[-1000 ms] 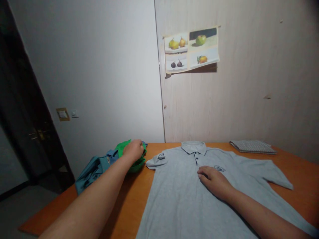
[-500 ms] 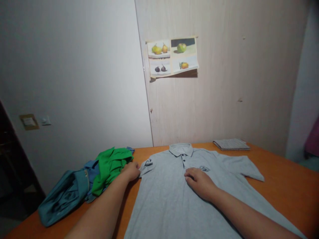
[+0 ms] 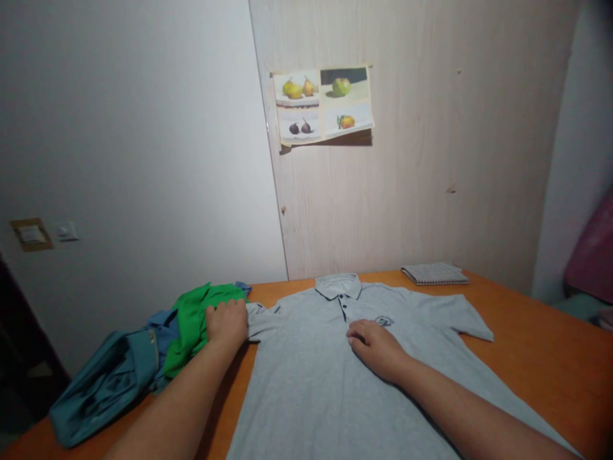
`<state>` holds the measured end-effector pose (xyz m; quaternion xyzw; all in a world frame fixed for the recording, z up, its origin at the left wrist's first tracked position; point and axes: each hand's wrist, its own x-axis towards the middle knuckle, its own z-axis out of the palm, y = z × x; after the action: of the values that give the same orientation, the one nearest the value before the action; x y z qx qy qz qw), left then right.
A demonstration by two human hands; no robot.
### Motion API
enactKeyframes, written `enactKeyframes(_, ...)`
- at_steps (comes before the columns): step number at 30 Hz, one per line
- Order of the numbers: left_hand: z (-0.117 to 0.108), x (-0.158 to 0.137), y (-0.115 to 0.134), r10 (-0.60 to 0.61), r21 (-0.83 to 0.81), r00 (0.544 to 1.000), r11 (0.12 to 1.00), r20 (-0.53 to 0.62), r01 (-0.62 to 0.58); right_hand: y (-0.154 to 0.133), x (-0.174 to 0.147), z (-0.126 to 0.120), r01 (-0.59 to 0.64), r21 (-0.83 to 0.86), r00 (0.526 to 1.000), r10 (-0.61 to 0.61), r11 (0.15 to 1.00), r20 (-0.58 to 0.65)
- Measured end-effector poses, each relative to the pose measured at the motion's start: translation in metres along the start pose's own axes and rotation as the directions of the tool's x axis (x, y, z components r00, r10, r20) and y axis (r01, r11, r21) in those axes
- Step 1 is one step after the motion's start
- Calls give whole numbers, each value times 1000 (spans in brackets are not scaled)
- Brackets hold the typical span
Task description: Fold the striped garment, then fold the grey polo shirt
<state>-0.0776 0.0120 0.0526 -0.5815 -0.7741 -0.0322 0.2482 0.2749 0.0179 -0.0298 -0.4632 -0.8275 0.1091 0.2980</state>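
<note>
Okay, from my end the gray polo shirt (image 3: 316,390) lies spread face-up on the orange table (image 3: 546,351), collar toward the wall. I've got the left hand (image 3: 228,322) at the end of one short sleeve (image 3: 265,324), fingers curled, tips hidden, so can't tell if they grip the fabric. Right hand (image 3: 376,342) rests flat-ish on the shirt front below the buttons, fingers loosely bent, gripping nothing. Green cloth (image 3: 184,326) and teal garment (image 3: 105,383) heaped beside left hand; folded patterned cloth (image 3: 435,274) near far edge.
</note>
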Motion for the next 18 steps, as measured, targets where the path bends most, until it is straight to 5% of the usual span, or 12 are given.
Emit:
enactKeyframes(7,-5,3,36,258,-116,966,959,-12,-258,1,1,3,-16,6,1000,16,1000,4)
enactKeyframes(18,32,33,12,110,-123,971,989,212,-85,1,1,3,-19,34,1000,19,999,-20)
